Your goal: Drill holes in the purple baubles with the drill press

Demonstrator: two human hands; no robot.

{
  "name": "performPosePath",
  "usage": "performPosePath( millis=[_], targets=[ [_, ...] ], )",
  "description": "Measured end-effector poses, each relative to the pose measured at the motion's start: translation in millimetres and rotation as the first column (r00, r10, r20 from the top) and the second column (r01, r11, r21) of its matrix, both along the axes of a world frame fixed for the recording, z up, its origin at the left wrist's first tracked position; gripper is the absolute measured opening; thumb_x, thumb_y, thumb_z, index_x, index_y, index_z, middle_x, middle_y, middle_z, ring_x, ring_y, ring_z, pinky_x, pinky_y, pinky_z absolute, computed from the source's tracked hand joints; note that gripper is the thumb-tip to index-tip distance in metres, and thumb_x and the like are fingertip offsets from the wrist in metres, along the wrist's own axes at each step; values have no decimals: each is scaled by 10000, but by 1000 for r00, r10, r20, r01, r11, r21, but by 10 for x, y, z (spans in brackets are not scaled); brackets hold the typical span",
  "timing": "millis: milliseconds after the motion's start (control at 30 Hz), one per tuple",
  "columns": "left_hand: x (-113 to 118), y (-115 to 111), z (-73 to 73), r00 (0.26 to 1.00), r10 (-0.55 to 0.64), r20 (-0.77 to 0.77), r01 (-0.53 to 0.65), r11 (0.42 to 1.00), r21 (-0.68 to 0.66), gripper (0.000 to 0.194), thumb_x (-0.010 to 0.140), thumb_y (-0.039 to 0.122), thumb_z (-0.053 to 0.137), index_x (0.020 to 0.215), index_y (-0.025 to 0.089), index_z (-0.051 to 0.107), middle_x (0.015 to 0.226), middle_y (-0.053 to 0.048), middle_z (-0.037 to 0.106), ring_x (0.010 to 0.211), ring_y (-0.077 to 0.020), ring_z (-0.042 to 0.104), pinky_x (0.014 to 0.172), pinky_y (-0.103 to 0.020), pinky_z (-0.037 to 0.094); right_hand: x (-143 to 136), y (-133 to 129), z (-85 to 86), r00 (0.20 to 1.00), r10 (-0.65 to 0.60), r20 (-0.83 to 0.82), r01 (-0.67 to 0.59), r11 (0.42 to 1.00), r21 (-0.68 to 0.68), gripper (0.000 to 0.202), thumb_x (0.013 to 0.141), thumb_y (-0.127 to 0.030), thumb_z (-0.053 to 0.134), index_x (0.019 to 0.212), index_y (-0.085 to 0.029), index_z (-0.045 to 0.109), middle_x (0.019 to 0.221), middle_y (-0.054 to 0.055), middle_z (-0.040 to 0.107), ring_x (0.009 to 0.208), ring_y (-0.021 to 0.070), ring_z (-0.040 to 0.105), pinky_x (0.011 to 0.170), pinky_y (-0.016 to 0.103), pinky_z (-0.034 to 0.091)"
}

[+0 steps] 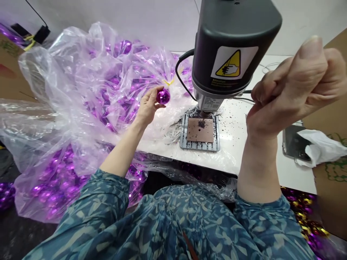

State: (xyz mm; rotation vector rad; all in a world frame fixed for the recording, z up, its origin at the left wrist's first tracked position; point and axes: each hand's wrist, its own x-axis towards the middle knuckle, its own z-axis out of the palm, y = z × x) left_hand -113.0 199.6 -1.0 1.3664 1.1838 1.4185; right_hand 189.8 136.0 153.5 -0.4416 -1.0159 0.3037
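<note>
A smartphone (294,144) lies on the white table (295,173) at right, partly covered by a crumpled white tissue (320,146). Beside it stands a cardboard box (333,180) with green scrawl. Dark shavings (176,128) speckle the tabletop, and a black cable (181,76) loops above them.

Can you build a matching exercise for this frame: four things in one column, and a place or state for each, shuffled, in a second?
Things
1. shiny purple ball
2. brown square plate
3. crumpled white cloth
4. clear plastic bag of purple balls

Places or states
A. lies on the white table, at the right edge of the view
B. held in the left hand's fingertips
C. sits on the grey base under the machine head
D. spread over the table's left end

Pairs: 1-B, 2-C, 3-A, 4-D
</note>
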Motion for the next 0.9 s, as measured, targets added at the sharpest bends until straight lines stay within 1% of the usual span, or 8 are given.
performPosePath(
  millis=[167, 300, 433, 533, 600, 767, 833, 900],
  targets=[
    [438, -508, 99, 965, -135, 227, 172, 973, -153, 543, 995, 652, 863, 1424, 332, 768, 1392, -87, 797, 1365, -327, 782, 1063, -451, 723, -52, -49, 37, 1000, -14, -3, 14, 1000, -26, 655, 826, -596, 788, 661, -173, 315, 485, -86, 318, 416, -4, 349, 503, 205, 163],
    [741, -664, -91, 922, -234, 307, 316, 915, -250, 508, 1027, 663, 807, 1344, 267, 781, 1424, -123, 816, 1300, -308, 814, 1075, -475, 741, -51, -24, 7, 999, -28, 24, 28, 1000, -3, 648, 853, -614, 761, 643, -160, 349, 511, -69, 303, 431, 1, 346, 517, 224, 188],
    [917, -674, -384, 940, -264, 215, 313, 919, -241, 493, 1036, 661, 804, 1392, 323, 758, 1410, -100, 834, 1200, -285, 842, 998, -485, 759, -73, 18, -49, 995, -93, 25, 92, 995, 36, 669, 910, -634, 689, 656, -170, 280, 526, -66, 261, 427, -3, 280, 505, 250, 146],
    [994, -668, -546, 948, -300, 109, 314, 937, -151, 501, 1091, 714, 699, 1451, 369, 745, 1453, -84, 823, 1275, -287, 825, 1063, -516, 727, -102, 17, -74, 995, -88, 37, 86, 995, 51, 606, 991, -503, 671, 675, -166, 278, 540, -68, 267, 441, -11, 282, 532, 239, 177],
    [1025, -669, -616, 950, -311, 35, 313, 944, -108, 543, 1080, 734, 704, 1492, 382, 732, 1474, -82, 818, 1328, -294, 806, 1124, -536, 695, -114, -3, -73, 995, -97, 26, 95, 994, 57, 600, 999, -497, 669, 688, -175, 269, 540, -68, 256, 439, -2, 258, 543, 258, 169],
    [1044, -657, -721, 965, -260, -40, 256, 962, -91, 753, 941, 735, 878, 1552, 330, 709, 1406, -112, 840, 1306, -317, 810, 1157, -543, 673, -56, -136, -27, 977, -151, 150, 168, 980, -105, 704, 878, -802, 596, 699, -209, 262, 544, -52, 271, 469, 42, 268, 580, 317, 239],
    [1046, -645, -743, 963, -265, -55, 258, 961, -99, 769, 920, 727, 901, 1537, 307, 712, 1406, -122, 839, 1310, -316, 808, 1161, -531, 672, -26, -180, -9, 962, -130, 242, 179, 965, -191, 717, 861, -848, 567, 704, -212, 276, 553, -47, 313, 496, 45, 335, 606, 308, 305],
    [1053, -634, -753, 956, -285, -66, 279, 956, -94, 776, 914, 713, 912, 1527, 283, 709, 1429, -136, 830, 1328, -314, 801, 1180, -526, 665, -27, -184, 0, 956, -157, 249, 207, 960, -187, 726, 849, -868, 534, 699, -211, 264, 543, -49, 299, 489, 34, 320, 598, 297, 310]
  ],
)
